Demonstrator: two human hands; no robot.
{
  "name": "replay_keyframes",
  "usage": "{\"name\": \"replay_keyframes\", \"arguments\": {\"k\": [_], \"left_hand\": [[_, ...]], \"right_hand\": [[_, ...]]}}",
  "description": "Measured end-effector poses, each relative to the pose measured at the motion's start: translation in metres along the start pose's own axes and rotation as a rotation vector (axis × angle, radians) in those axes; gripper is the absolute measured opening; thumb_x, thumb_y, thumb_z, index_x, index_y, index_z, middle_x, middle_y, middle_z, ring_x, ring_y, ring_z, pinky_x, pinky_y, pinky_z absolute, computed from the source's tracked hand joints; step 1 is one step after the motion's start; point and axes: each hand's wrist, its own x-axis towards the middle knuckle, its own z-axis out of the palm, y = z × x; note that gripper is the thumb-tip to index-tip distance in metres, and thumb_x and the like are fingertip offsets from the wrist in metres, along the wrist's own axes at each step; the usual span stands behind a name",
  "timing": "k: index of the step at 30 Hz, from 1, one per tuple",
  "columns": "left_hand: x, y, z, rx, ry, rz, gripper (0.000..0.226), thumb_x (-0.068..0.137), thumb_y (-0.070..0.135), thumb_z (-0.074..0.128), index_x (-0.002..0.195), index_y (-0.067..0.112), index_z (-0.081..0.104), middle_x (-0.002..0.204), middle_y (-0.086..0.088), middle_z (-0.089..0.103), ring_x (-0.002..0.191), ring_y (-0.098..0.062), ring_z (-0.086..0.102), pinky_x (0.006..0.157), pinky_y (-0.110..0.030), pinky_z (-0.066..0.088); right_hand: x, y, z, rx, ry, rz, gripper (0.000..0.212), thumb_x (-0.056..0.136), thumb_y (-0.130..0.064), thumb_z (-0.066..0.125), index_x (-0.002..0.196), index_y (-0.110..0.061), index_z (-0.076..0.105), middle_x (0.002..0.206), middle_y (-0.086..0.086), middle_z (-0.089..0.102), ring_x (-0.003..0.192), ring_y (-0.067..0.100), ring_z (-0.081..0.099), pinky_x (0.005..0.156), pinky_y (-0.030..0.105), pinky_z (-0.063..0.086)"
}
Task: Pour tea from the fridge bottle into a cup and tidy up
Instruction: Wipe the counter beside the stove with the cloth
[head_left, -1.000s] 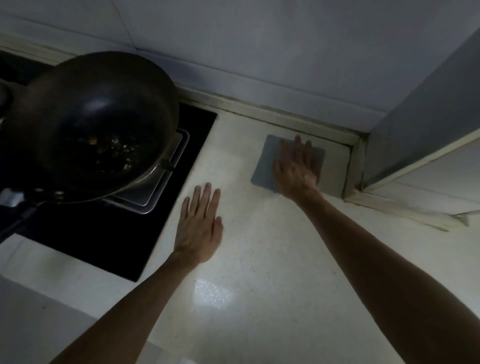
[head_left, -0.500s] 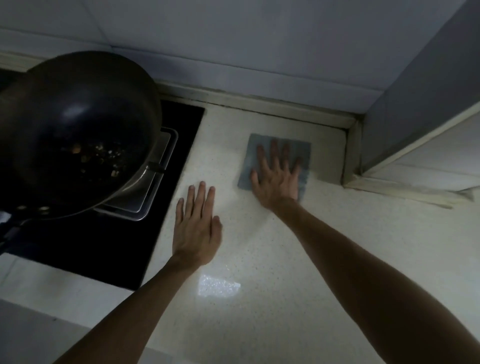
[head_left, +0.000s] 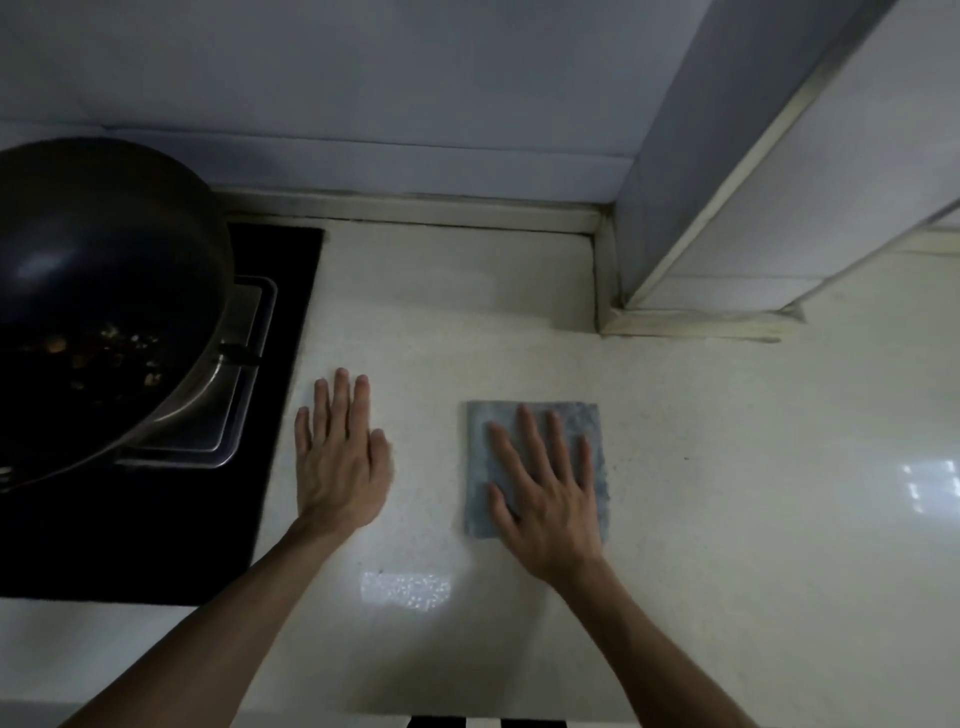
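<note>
A grey-blue square cloth (head_left: 582, 421) lies flat on the pale speckled countertop (head_left: 727, 493), right of centre. My right hand (head_left: 545, 493) presses down on it with fingers straight and spread. My left hand (head_left: 340, 457) rests flat on the bare counter beside the stove, fingers straight and together. No bottle or cup is in view.
A dark wok (head_left: 98, 291) with food bits sits on a black cooktop (head_left: 156, 519) at the left, over a clear plastic lid or tray (head_left: 234, 405). Tiled wall (head_left: 415, 104) runs behind. A boxed column (head_left: 779, 182) juts out at back right.
My right hand has slid the cloth from the back corner toward me across the counter. My left hand has stayed flat in about the same place.
</note>
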Motion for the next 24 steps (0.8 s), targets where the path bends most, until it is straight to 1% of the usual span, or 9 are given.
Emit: {"name": "replay_keyframes", "arguments": {"k": [3,6,8,10,13,15,20,22,24], "left_hand": [[0.001,-0.003,0.002,-0.004,0.004,-0.004,0.068,0.093,0.035,0.024,0.156,0.015,0.009,0.164,-0.007,0.000,0.151,-0.026,-0.002,0.122,-0.050,0.009],[0.000,-0.003,0.002,0.007,0.003,-0.019,0.068,0.093,0.036,0.024,0.156,0.016,0.007,0.164,-0.006,-0.001,0.151,-0.025,-0.003,0.122,-0.050,0.008],[0.000,-0.002,0.001,0.016,-0.001,-0.029,0.068,0.093,0.036,0.023,0.156,0.017,0.006,0.164,-0.006,-0.001,0.152,-0.025,-0.003,0.122,-0.049,0.008],[0.000,-0.001,0.000,0.013,0.000,-0.032,0.069,0.093,0.035,0.024,0.156,0.018,0.005,0.164,-0.006,-0.001,0.152,-0.025,-0.003,0.122,-0.048,0.008],[-0.001,0.001,0.000,0.004,0.009,-0.023,0.069,0.092,0.035,0.024,0.156,0.018,0.005,0.164,-0.006,0.000,0.152,-0.025,-0.003,0.122,-0.048,0.006],[-0.001,0.001,0.000,0.002,0.010,-0.018,0.069,0.092,0.034,0.025,0.156,0.018,0.006,0.164,-0.007,0.000,0.152,-0.025,-0.003,0.122,-0.048,0.007],[0.000,0.005,-0.002,0.005,0.010,-0.012,0.069,0.091,0.036,0.024,0.156,0.017,0.009,0.164,-0.007,0.002,0.152,-0.026,-0.001,0.122,-0.049,0.008],[0.000,0.005,-0.001,0.008,0.016,-0.012,0.069,0.091,0.037,0.023,0.156,0.017,0.010,0.164,-0.008,0.004,0.151,-0.026,0.001,0.121,-0.049,0.009],[0.001,0.003,0.000,0.028,0.017,-0.009,0.069,0.091,0.038,0.022,0.156,0.017,0.010,0.164,-0.008,0.004,0.151,-0.027,0.002,0.121,-0.050,0.012]], "right_hand": [[-0.020,0.041,-0.013,0.004,-0.010,0.122,0.072,0.092,-0.067,0.014,0.154,-0.037,-0.006,0.163,0.000,-0.017,0.149,0.025,-0.018,0.117,0.061,-0.003],[-0.010,0.069,-0.026,0.008,-0.027,0.245,0.079,0.084,-0.078,0.002,0.152,-0.041,-0.012,0.162,-0.002,-0.021,0.148,0.024,-0.022,0.116,0.061,-0.007],[0.014,0.071,-0.030,0.042,-0.019,0.314,0.086,0.077,-0.084,0.001,0.149,-0.043,-0.019,0.159,-0.004,-0.027,0.146,0.024,-0.025,0.114,0.062,-0.013],[0.043,0.060,-0.029,0.048,-0.001,0.344,0.088,0.076,-0.085,0.007,0.147,-0.043,-0.024,0.158,-0.003,-0.031,0.145,0.026,-0.028,0.112,0.064,-0.015],[0.084,0.032,-0.027,0.016,0.000,0.281,0.087,0.080,-0.082,0.014,0.148,-0.041,-0.022,0.158,0.001,-0.031,0.145,0.030,-0.028,0.111,0.068,-0.012],[0.100,0.007,-0.023,-0.029,-0.018,0.213,0.084,0.083,-0.080,0.013,0.148,-0.040,-0.023,0.158,0.003,-0.031,0.145,0.032,-0.027,0.111,0.068,-0.010],[0.079,-0.048,0.000,-0.096,-0.052,0.062,0.067,0.095,-0.063,0.006,0.146,-0.038,-0.030,0.156,0.003,-0.034,0.143,0.029,-0.031,0.112,0.066,-0.006],[0.049,-0.055,0.008,-0.067,-0.066,-0.002,0.066,0.098,-0.060,0.012,0.149,-0.038,-0.023,0.158,0.002,-0.032,0.144,0.027,-0.030,0.112,0.066,-0.009],[0.017,-0.046,0.011,-0.053,-0.042,-0.049,0.065,0.099,-0.058,0.020,0.154,-0.035,-0.007,0.162,0.003,-0.019,0.148,0.028,-0.019,0.114,0.066,-0.005]]}}
